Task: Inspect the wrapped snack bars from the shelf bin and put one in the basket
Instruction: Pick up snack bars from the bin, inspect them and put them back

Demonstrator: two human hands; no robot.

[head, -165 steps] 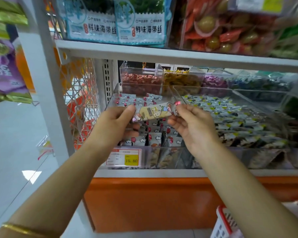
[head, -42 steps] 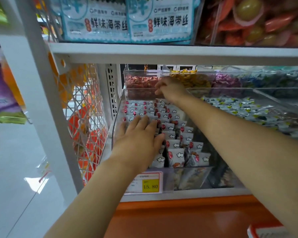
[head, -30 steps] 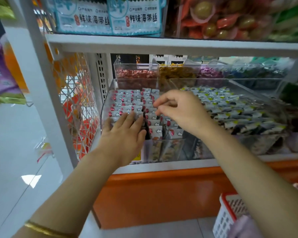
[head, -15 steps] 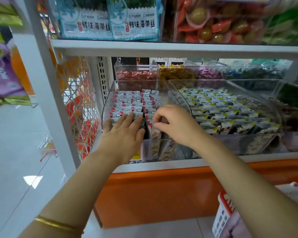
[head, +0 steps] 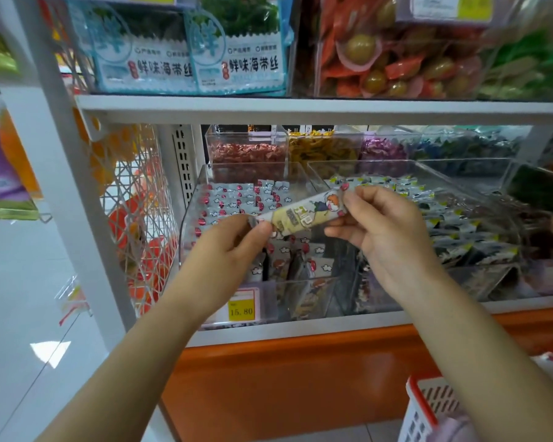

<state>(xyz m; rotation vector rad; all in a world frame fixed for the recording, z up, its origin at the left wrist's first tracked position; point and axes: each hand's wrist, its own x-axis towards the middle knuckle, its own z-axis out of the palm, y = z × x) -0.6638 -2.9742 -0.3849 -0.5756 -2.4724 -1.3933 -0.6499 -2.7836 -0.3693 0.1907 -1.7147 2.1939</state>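
The left hand [head: 227,250] and right hand [head: 383,231] are apart, each clamped on one end of a single wrapped snack bar [head: 304,215]. The left thumb and forefinger pinch its lower-left crimped seal; the right fingertips pinch the upper-right seal. Between them the wrapper is bare, its pale yellow printed face with a cartoon figure turned to the camera.

The bar's long axis runs on a slant, low at the left and rising to the right, roughly across the shelf front. It hangs in the air over the clear shelf bin [head: 189,218], touching nothing but the fingers.

Below it the bin holds rows of like bars standing on end, tight at the back, looser and leaning toward the front wall. A yellow price tag [head: 241,309] reading 15.80 sits on that wall. A neighbouring bin [head: 479,199] of yellow-cornered packets stands just beside it on the right; a white mesh panel [head: 131,218] closes the left side.

The upper shelf [head: 300,110] edge crosses well above the bar, leaving an open gap over the bin. In front, the orange base panel [head: 284,378] drops to the floor. The red-rimmed white basket [head: 425,406] shows at the lower right, well below the bar and partly hidden by the right forearm.
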